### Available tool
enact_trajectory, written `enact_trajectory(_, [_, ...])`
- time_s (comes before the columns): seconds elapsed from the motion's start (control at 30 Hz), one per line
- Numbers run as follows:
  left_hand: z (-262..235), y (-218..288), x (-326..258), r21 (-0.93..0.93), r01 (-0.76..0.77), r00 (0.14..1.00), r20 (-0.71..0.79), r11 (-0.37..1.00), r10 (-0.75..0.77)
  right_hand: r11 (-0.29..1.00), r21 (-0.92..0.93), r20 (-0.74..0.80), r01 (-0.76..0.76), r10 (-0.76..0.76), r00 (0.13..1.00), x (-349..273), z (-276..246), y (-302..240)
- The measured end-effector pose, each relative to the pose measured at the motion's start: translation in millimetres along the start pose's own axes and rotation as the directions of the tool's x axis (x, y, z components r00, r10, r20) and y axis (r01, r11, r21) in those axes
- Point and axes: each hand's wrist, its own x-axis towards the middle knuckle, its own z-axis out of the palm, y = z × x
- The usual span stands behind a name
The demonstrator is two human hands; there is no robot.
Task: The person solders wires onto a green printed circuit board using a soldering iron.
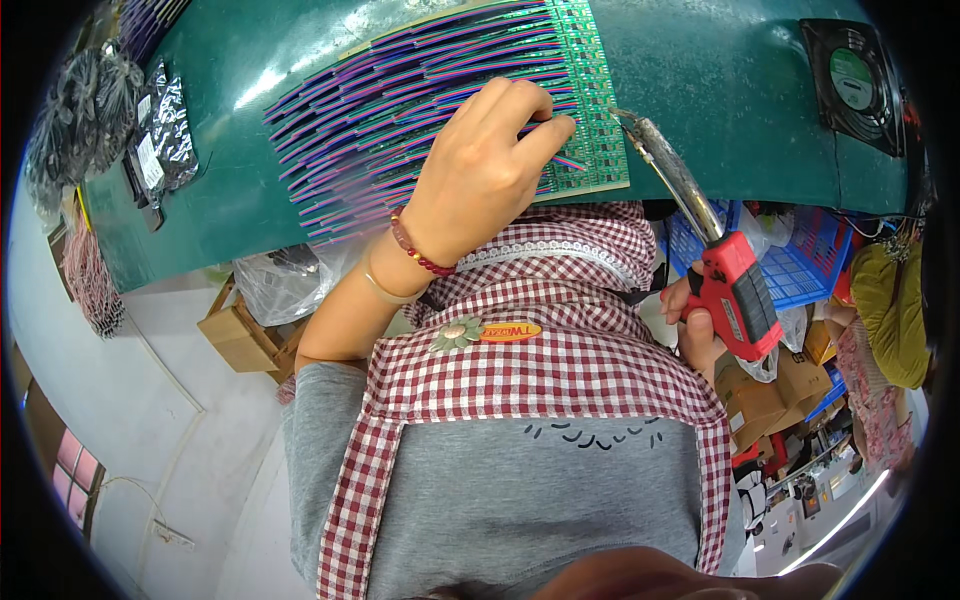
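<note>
Green rectangular circuit-board panel [605, 160], rows of small dark parts on its face, lies flat on the dark green smooth-topped bench [720, 70], close to the bench's near edge; dozens of thin blue, magenta and dark ribbon wires [350, 130] run leftward from the panel in overlapping layers across the bench.

Left hand [490, 165] over the wires, just left of the panel; fingers curled, thumb and forefinger drawn close together near the wire ends; cannot tell whether a wire is pinched between them; one short wire end pokes out below the thumb; red beaded bracelet [430, 264] and thin pale bangle [384, 290] on that wrist.

Right hand [698, 325] below and right of the panel, wrapped round the handle of a red-and-black pistol-shaped soldering iron [738, 295]; its long metal barrel slants up and leftward, tip at the panel's right edge; contact cannot be told.

Well right of the panel, a black square fan with a round green label [852, 80]; far left of it, a shiny black plastic bag with a white label [165, 135]; below and right of it, under bench height, a blue slatted plastic basket [800, 265].
</note>
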Motion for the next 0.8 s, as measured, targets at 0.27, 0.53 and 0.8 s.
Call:
enact_trajectory(0.27, [-5,5,4,-0.021,0.033,0.999,0.022,0.999,-0.032,0.998,0.041,-0.032,0.045,-0.043,0.999,3,2,-2])
enact_trajectory(0.53, [-3,20,-1,-0.056,0.178,0.979,-0.091,0.982,-0.182,0.998,0.040,-0.042,0.057,-0.055,0.998,3,-1,-3])
enact_trajectory(0.8, [7,18,-6,-0.008,0.091,0.994,-0.061,0.996,-0.091,0.997,0.060,0.003,-0.040,0.040,0.999,-1,-2,1])
